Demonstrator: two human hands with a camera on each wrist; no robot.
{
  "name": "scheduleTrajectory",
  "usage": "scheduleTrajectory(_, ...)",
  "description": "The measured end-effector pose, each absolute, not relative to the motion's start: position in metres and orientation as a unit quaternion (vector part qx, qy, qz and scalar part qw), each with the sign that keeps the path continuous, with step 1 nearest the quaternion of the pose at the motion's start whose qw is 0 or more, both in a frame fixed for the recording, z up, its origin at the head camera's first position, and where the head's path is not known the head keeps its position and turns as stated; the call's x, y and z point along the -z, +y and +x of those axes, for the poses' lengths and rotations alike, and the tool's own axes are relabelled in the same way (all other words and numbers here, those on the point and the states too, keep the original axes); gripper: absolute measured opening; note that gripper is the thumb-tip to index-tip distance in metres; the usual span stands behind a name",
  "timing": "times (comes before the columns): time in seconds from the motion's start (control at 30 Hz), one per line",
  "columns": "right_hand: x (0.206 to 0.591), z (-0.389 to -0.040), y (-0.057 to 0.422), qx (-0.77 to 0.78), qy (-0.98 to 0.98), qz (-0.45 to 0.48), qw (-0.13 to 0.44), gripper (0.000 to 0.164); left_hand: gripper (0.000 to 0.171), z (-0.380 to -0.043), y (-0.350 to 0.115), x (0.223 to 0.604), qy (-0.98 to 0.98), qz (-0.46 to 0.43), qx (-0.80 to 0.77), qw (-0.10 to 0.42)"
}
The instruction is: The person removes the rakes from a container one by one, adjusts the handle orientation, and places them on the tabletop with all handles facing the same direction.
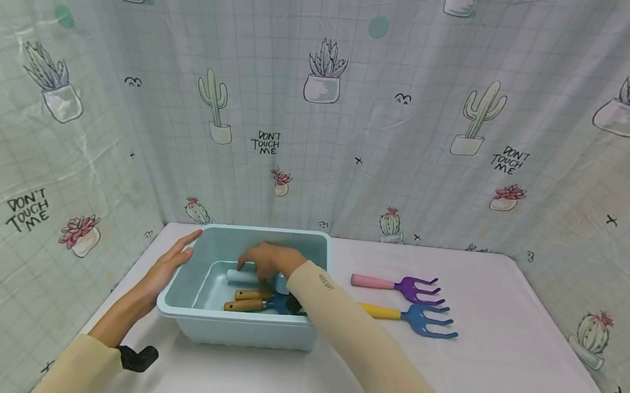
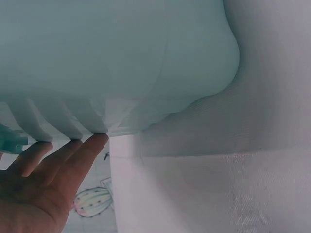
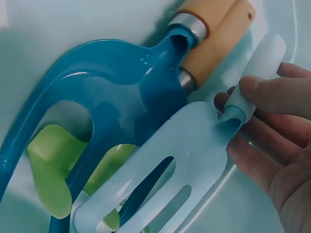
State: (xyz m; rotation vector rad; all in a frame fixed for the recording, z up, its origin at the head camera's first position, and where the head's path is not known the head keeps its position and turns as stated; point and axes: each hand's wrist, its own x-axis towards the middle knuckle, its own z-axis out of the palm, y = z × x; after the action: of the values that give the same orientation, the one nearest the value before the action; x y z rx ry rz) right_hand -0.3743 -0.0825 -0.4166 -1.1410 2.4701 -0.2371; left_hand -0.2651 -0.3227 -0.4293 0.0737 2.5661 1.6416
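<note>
beige sleeve (image 1: pixel 373 352) crosses the plastic bin (image 1: pixel 235 330); right hand (image 1: pixel 272 262), fingers curled, pinches the pale-blue hand fork (image 3: pixel 197 131) by its handle (presumably for control); left hand (image 1: pixel 166 269), fingers nearly straight, touches the bin's side, likely steadying it.

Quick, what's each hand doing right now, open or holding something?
Left hand: open, touching the outside of the bin.
Right hand: closed, pinching the pale blue fork by its handle.

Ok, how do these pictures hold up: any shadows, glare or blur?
Head: evenly lit, lettering on the curtain readable; left wrist: dimmer, tub in shade, white tabletop partly shadowed beside it; right wrist: small glints on the wooden-handled blue fork, fingers without strong blur.
</note>
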Motion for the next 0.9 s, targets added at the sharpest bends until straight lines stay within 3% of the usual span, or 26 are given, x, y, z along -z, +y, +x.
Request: scheduleTrajectory(0.9,0.369,-0.369,-0.081,0.106,0.861,-0.462,0.183,0.059,0.061,-0.265,-0.323,0.427,0.837,0.016,-0.544,0.053)
